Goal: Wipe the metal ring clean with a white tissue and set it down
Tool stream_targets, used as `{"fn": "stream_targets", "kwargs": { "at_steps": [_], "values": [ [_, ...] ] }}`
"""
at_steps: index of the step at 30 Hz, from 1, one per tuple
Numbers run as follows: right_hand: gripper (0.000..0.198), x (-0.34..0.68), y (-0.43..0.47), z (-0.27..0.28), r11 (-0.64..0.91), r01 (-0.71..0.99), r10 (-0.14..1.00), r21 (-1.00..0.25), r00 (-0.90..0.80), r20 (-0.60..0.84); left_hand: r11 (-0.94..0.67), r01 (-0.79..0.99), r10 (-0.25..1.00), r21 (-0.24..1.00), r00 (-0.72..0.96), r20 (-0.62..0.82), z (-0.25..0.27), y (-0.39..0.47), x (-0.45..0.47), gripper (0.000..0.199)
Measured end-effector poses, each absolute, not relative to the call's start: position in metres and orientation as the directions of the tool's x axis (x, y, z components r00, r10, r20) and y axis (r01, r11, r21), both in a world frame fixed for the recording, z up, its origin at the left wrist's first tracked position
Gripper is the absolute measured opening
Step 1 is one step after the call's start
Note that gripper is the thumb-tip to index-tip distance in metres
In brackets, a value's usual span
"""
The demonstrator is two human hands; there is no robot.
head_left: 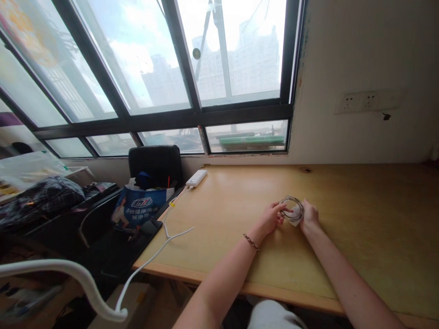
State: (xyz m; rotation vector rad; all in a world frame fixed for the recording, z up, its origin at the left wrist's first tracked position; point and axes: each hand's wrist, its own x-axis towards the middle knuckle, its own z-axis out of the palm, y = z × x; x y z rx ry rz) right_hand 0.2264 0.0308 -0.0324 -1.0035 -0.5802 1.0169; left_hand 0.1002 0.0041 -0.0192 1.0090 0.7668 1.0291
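In the middle of the frame, just above the wooden bench (343, 219), the left hand (270, 218) and right hand (309, 215) each pinch a side of the coiled cable (292, 209) (small and springy), so both grips should stay snug to keep the loops together.

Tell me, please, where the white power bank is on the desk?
The white rectangular power bank lies at the wooden desk's far left corner, below the window, beside the black chair.

coiled cable (292, 206): partly hidden by fingers of both hands
white piece under coil (295, 217): too small to identify
right forearm (356, 292): cut off by bottom edge
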Motion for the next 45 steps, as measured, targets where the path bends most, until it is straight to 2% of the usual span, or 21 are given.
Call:
{"fn": "stream_targets", "kwargs": {
  "at_steps": [3, 5, 7, 10, 14, 17, 19, 23, 26, 28, 31, 33, 35, 37, 39, 41, 45],
  "values": [
    [0.021, 0.229, 0.03, -0.03, 0.226, -0.16, 0.777, -0.961, 0.625, 0.079, 0.142, -0.404, 0.967, 0.904, 0.251, -0.039, -0.023, 0.002, 0.095, 0.039],
    [0.029, 0.227, 0.025, -0.024, 0.257, 0.043, 0.716, -0.966, 0.663, 0.22, 0.112, -0.409, 0.98, 0.906, 0.195, -0.033, -0.024, 0.003, 0.093, 0.042],
    [0.034, 0.222, 0.016, -0.018, 0.274, 0.234, 0.736, -0.933, 0.573, 0.36, 0.09, -0.404, 0.984, 0.91, 0.177, -0.018, -0.024, 0.004, 0.093, 0.046],
    [0.027, 0.209, 0.002, -0.011, 0.403, 0.423, 0.784, -0.811, 0.298, 0.545, 0.082, -0.487, 0.981, 0.869, 0.192, 0.014, -0.026, 0.005, 0.095, 0.047],
    [0.028, 0.195, -0.008, -0.009, 0.654, 0.437, 0.7, -0.617, -0.041, 0.713, 0.123, -0.676, 0.984, 0.727, 0.178, 0.0, -0.029, 0.008, 0.097, 0.045],
    [0.037, 0.192, -0.008, -0.013, 0.747, 0.425, 0.637, -0.511, -0.239, 0.733, 0.101, -0.739, 0.989, 0.666, 0.147, 0.013, -0.032, 0.011, 0.098, 0.042],
    [0.04, 0.193, -0.006, -0.015, 0.774, 0.453, 0.602, -0.441, -0.315, 0.733, 0.083, -0.733, 0.987, 0.675, 0.154, 0.045, -0.034, 0.011, 0.1, 0.04],
    [0.039, 0.203, 0.0, -0.014, 0.736, 0.567, 0.595, -0.369, -0.283, 0.752, 0.104, -0.567, 0.967, 0.817, 0.251, 0.051, -0.036, 0.006, 0.107, 0.045],
    [0.031, 0.211, 0.001, -0.012, 0.668, 0.591, 0.629, -0.451, -0.126, 0.767, 0.019, -0.388, 0.958, 0.922, 0.27, 0.094, -0.036, 0.001, 0.112, 0.045],
    [0.029, 0.214, 0.0, -0.01, 0.631, 0.537, 0.664, -0.56, 0.0, 0.748, -0.104, -0.271, 0.953, 0.957, 0.249, 0.174, -0.034, -0.004, 0.112, 0.041],
    [0.03, 0.215, 0.0, -0.007, 0.569, 0.363, 0.744, -0.738, 0.155, 0.65, -0.261, -0.077, 0.935, 0.962, 0.228, 0.272, -0.028, -0.012, 0.107, 0.036],
    [0.029, 0.215, 0.0, -0.005, 0.501, 0.186, 0.818, -0.845, 0.219, 0.532, -0.355, 0.059, 0.915, 0.933, 0.228, 0.333, -0.022, -0.017, 0.102, 0.033],
    [0.028, 0.214, 0.003, -0.005, 0.397, -0.066, 0.896, -0.915, 0.245, 0.371, -0.442, 0.174, 0.885, 0.88, 0.243, 0.397, -0.016, -0.022, 0.097, 0.03],
    [0.029, 0.214, 0.007, -0.005, 0.234, -0.372, 0.968, -0.898, 0.178, 0.179, -0.504, 0.247, 0.856, 0.828, 0.276, 0.438, -0.011, -0.025, 0.093, 0.028],
    [0.033, 0.214, 0.01, -0.007, 0.031, -0.602, 1.0, -0.798, 0.021, 0.024, -0.536, 0.266, 0.836, 0.801, 0.296, 0.462, -0.007, -0.028, 0.092, 0.027],
    [0.038, 0.213, 0.012, -0.011, -0.122, -0.702, 0.992, -0.701, -0.112, -0.061, -0.547, 0.25, 0.83, 0.799, 0.287, 0.478, -0.005, -0.028, 0.093, 0.028],
    [0.035, 0.211, 0.015, -0.02, -0.18, -0.759, 0.984, -0.625, -0.134, -0.121, -0.488, 0.153, 0.86, 0.859, 0.253, 0.444, -0.006, -0.028, 0.099, 0.031]
  ]
}}
